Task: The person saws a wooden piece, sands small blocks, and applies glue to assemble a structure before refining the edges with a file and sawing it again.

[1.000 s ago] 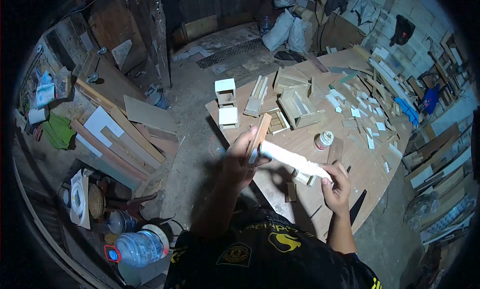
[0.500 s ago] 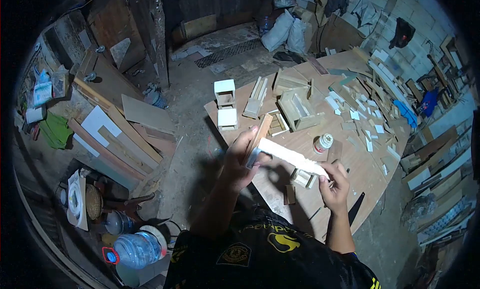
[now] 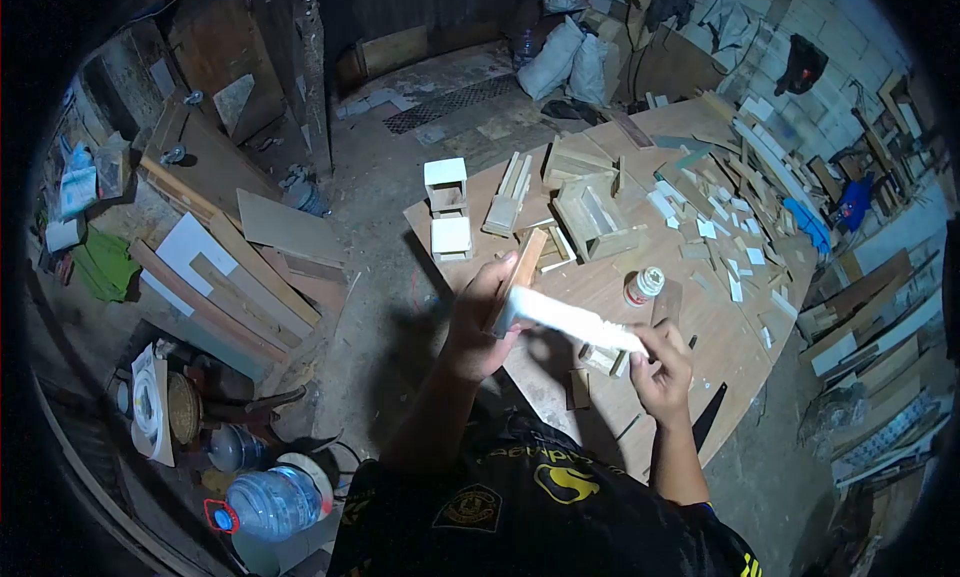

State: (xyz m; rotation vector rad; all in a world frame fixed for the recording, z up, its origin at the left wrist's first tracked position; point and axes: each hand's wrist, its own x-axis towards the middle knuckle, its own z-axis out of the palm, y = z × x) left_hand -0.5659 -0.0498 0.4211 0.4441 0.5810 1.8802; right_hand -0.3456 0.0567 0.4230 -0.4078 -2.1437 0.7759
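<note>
While the scene is read from the left edge, a green cloth (image 3: 103,264) is seen crumpled on the floor, w/ flat offcut boards (image 3: 235,277) stacked beside it, pale laminate on brown ply. Lower down, a clear plastic water jug (image 3: 272,499) w/ a red cap is laid on its side; contents can't be told.

Moving in, the left hand (image 3: 478,322) is closed round a thin brown wooden piece (image 3: 518,274), held up on edge, thumb and fingers wrapped at its lower end. A long white strip (image 3: 573,322), flat w/ a rough, ragged lower edge, is butted against that piece and bridged across to the right hand (image 3: 660,372), where its far end is pinched between thumb and curled fingers. Both are held up in the air, above the near edge of the round plywood table (image 3: 730,367).

Behind the hands, two small white-topped boxes (image 3: 447,209) are stood near the table's left rim, open wooden frames (image 3: 590,212) next to them. A small glue bottle (image 3: 644,285) w/ a white cap is stood upright just beyond the strip. Further right, the top is littered w/ small white and tan chips (image 3: 715,227). A dark saw blade (image 3: 708,417) is laid at the near rim, right of the right forearm.
</note>
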